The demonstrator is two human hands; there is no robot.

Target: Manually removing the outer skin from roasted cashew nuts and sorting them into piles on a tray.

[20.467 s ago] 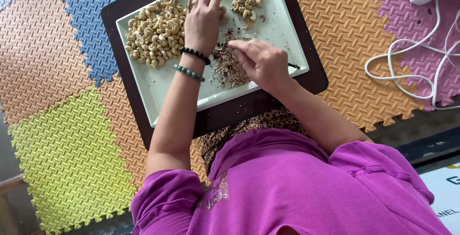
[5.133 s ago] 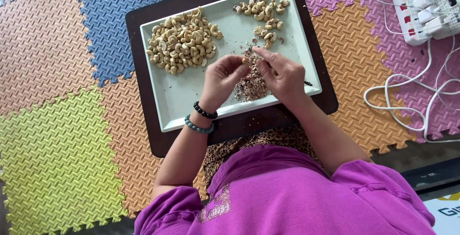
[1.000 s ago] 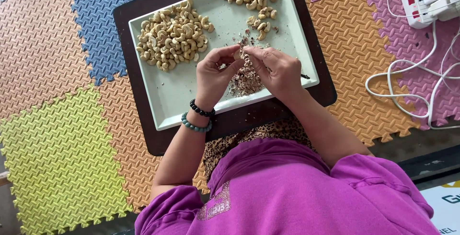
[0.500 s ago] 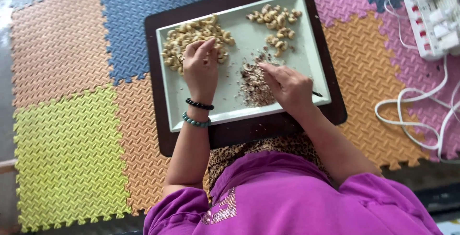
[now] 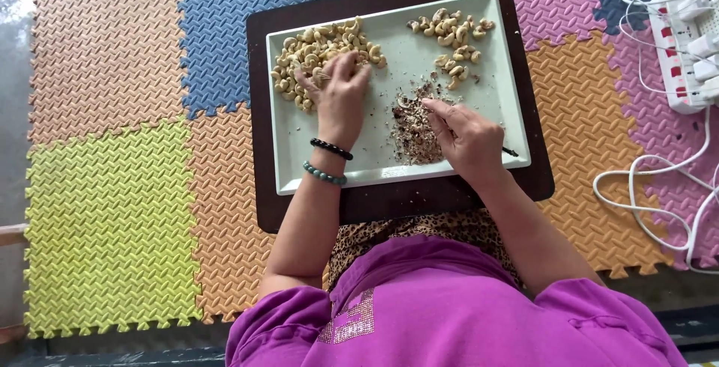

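A pale rectangular tray lies on a dark brown board. At its upper left is a large pile of pale cashews. A smaller group of cashews sits at the upper right, and a heap of brown husk scraps lies in the middle. My left hand, with two bead bracelets on its wrist, rests fingers-spread on the near edge of the large pile. My right hand lies beside the husk heap, closed around a thin dark tool whose end sticks out to the right.
Interlocking foam mats in yellow, orange, blue and pink cover the floor. A white power strip with plugs and looping white cables lies at the right. My purple top fills the bottom of the view.
A second ago both hands met over the husk heap. My left hand has since swung left onto the large cashew pile, and my right hand has sunk to the tray by the husks.
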